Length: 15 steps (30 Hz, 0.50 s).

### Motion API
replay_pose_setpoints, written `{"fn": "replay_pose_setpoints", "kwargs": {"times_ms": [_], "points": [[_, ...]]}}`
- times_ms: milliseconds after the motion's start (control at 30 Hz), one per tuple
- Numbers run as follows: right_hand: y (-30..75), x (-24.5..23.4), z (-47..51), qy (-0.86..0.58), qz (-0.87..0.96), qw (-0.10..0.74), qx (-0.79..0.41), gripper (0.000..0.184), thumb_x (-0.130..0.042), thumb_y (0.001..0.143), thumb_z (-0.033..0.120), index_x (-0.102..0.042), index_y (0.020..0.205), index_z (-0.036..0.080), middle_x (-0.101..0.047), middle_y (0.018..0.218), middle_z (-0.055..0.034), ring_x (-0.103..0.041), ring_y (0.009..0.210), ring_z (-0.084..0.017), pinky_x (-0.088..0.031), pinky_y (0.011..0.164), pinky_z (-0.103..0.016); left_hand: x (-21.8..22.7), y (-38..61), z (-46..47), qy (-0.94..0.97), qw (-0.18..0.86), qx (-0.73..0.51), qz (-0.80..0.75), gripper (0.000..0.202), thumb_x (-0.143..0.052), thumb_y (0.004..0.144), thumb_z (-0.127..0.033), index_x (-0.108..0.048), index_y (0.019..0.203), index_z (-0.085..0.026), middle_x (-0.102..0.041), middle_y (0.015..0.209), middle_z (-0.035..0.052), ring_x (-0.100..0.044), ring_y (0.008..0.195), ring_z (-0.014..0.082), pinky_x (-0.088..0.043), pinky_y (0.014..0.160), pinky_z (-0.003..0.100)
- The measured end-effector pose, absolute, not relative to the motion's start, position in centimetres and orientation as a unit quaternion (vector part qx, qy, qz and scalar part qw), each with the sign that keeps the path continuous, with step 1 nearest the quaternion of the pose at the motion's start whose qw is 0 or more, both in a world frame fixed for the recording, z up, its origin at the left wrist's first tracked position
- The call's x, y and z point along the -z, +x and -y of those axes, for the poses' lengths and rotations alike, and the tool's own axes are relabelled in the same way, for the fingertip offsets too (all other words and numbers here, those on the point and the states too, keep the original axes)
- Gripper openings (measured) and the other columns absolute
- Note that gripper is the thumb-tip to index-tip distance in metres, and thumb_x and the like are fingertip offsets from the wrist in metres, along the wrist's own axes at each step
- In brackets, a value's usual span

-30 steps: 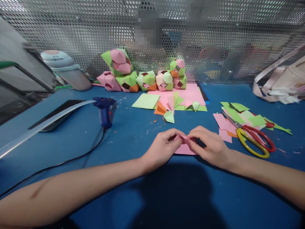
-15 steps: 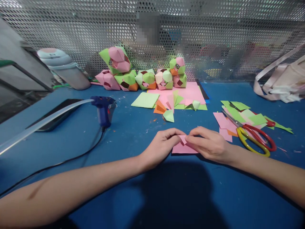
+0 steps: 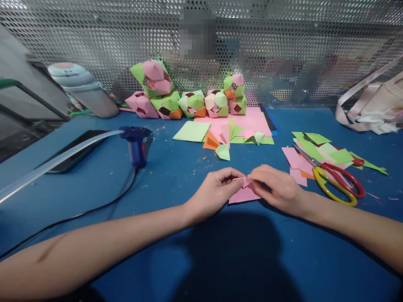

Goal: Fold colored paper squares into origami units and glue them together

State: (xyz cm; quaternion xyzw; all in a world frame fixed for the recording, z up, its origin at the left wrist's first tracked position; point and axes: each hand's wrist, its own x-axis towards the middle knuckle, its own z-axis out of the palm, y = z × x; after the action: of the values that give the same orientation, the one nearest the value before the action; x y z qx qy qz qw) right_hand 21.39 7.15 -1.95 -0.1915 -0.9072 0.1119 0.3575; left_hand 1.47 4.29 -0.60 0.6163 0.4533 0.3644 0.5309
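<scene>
Both hands meet at the middle of the frame over the blue table (image 3: 176, 251). The left hand (image 3: 216, 191) and the right hand (image 3: 278, 187) each pinch the upper corner of a small pink square of paper (image 3: 244, 195). Its lower part lies flat on the table, while the pinched corner is lifted and turned over. This looks like a fold being started: the flap is bent but not pressed into a crease. The next move calls for lining up the corner and keeping the sheet from sliding. At the right, red-and-yellow-handled scissors (image 3: 338, 180) lie on pink and green paper offcuts (image 3: 310, 149). Left of centre stands a blue hot glue gun (image 3: 137, 142), and folded pink, green and orange paper balls (image 3: 189, 102) sit at the top
</scene>
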Motion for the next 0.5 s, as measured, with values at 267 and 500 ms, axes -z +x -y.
{"fn": "replay_pose_setpoints", "kwargs": {"times_ms": [267,500], "points": [[21.19,2.05,-6.81,-0.213,0.898,0.367,-0.119,0.013,-0.052,0.086,0.007,-0.058,0.096,0.013,-0.06,0.082,-0.0072,-0.055,0.075,-0.015,-0.046,0.065,-0.028,0.34,1.35,-4.22,0.632,0.509,-0.359,-0.462,0.021,-0.058,0.084,-0.034,-0.066,0.086,-0.015,-0.064,0.081,0.0014,-0.053,0.076,0.0122,-0.042,0.069,0.021],[21.27,2.29,-6.85,-0.204,0.901,0.363,-0.121,0.016,-0.051,0.087,0.007,-0.06,0.1,0.011,-0.059,0.083,-0.0075,-0.055,0.076,-0.014,-0.047,0.065,-0.027,0.84,1.4,-4.43,0.635,0.5,-0.359,-0.467,0.022,-0.061,0.082,-0.034,-0.068,0.084,-0.014,-0.064,0.079,0.0026,-0.053,0.073,0.0124,-0.041,0.067,0.022]]}}
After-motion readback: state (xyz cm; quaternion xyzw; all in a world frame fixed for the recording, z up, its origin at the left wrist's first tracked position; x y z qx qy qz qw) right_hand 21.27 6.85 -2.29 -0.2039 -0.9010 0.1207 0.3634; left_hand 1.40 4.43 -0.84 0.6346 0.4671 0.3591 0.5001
